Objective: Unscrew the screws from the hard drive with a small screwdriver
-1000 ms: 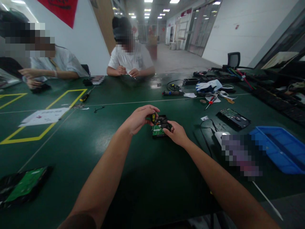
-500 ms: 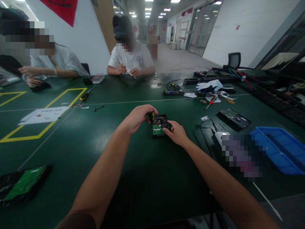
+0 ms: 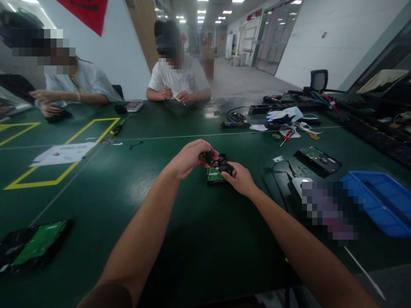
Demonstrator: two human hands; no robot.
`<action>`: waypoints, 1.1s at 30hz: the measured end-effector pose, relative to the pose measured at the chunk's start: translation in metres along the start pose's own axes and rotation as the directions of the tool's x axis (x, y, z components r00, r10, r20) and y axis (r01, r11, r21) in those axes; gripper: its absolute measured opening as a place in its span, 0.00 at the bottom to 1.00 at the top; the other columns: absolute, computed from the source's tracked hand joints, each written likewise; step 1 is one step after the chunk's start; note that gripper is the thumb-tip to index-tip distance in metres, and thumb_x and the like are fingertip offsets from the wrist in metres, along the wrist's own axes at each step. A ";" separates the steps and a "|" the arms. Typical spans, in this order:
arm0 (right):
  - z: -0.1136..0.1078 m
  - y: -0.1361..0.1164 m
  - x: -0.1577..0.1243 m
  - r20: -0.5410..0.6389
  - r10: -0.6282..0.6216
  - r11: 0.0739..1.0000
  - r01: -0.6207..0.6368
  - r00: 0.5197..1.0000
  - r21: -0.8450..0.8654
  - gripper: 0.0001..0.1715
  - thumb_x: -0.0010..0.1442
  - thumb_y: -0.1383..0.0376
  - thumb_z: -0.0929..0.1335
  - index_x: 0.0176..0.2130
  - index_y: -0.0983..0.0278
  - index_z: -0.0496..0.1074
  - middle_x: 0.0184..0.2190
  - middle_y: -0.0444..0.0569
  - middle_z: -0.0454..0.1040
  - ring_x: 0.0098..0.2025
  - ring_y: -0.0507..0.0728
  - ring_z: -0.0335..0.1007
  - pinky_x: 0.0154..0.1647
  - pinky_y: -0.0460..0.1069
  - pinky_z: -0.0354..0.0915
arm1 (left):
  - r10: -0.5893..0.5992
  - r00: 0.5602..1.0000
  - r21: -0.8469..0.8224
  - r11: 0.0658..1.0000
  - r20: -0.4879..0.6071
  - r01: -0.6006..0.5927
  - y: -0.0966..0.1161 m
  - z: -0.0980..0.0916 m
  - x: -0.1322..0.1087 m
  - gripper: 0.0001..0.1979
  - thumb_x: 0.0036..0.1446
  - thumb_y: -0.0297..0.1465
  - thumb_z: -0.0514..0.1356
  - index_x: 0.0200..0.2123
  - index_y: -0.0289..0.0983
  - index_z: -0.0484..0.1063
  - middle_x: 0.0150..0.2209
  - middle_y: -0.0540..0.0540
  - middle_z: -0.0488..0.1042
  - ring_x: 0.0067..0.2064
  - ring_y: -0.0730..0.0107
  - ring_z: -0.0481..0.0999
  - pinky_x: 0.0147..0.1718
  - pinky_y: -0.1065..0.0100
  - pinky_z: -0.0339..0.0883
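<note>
A hard drive with a green circuit board lies on the green table in front of me. My right hand is closed on its right side, thumb on top and fingers along the edge. Over the drive's far left part, my left hand is closed around the black-and-yellow handle of a screwdriver. The handle stands roughly upright. Its tip is hidden, so whether it touches a screw I cannot tell.
More hard drives lie at the near left and at the right. A blue tray, a red screwdriver, gloves and a yellow screwdriver are also on the table. Two people sit across from me.
My left fingers have shifted and turned around the screwdriver handle. The right hand keeps its hold on the hard drive. The whole view has moved slightly.
</note>
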State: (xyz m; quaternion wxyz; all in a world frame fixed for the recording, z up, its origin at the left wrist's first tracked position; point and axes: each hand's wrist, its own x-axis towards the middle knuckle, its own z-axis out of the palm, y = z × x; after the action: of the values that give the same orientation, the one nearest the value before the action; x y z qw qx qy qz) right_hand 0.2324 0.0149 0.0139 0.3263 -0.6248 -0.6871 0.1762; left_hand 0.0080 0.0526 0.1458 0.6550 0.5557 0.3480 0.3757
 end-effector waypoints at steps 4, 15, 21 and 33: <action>-0.001 -0.001 0.000 0.001 0.009 1.000 -0.009 1.000 0.001 0.33 0.64 0.53 0.71 0.62 0.67 0.71 0.38 0.53 0.77 0.37 0.58 0.72 0.41 0.53 0.66 | 0.070 0.997 0.151 0.986 -0.034 -0.065 0.002 -0.002 0.000 0.06 0.56 0.32 0.60 0.34 0.36 0.74 0.42 0.41 0.78 0.42 0.64 0.76 0.30 0.68 0.69; -0.001 -0.001 0.000 0.007 0.008 1.000 -0.008 1.000 -0.001 0.32 0.65 0.53 0.71 0.62 0.68 0.71 0.37 0.52 0.77 0.37 0.58 0.72 0.41 0.53 0.66 | 0.014 0.997 0.046 0.999 0.070 -0.018 0.001 -0.003 0.000 0.10 0.57 0.33 0.60 0.41 0.36 0.75 0.38 0.41 0.79 0.39 0.63 0.77 0.27 0.69 0.69; -0.002 -0.001 0.000 0.012 0.026 1.000 -0.026 1.000 0.005 0.34 0.65 0.53 0.71 0.62 0.68 0.71 0.36 0.51 0.76 0.37 0.58 0.72 0.41 0.53 0.65 | 0.023 0.999 -0.018 1.000 0.026 -0.022 0.001 -0.007 0.001 0.08 0.57 0.34 0.62 0.36 0.35 0.75 0.42 0.38 0.79 0.44 0.59 0.79 0.31 0.65 0.75; -0.001 0.000 0.001 0.004 0.020 1.000 -0.020 1.000 0.001 0.34 0.64 0.53 0.71 0.62 0.68 0.71 0.37 0.52 0.76 0.36 0.58 0.72 0.41 0.53 0.66 | 0.026 0.999 0.138 0.990 0.030 -0.030 0.005 -0.008 -0.003 0.11 0.58 0.37 0.65 0.35 0.35 0.81 0.41 0.42 0.77 0.43 0.65 0.73 0.33 0.67 0.68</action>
State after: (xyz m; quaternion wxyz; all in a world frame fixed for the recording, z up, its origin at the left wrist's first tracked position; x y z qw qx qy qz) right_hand 0.2332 0.0153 0.0147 0.3235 -0.6312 -0.6813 0.1810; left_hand -0.0014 0.0540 0.1500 0.6144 0.6096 0.3562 0.3521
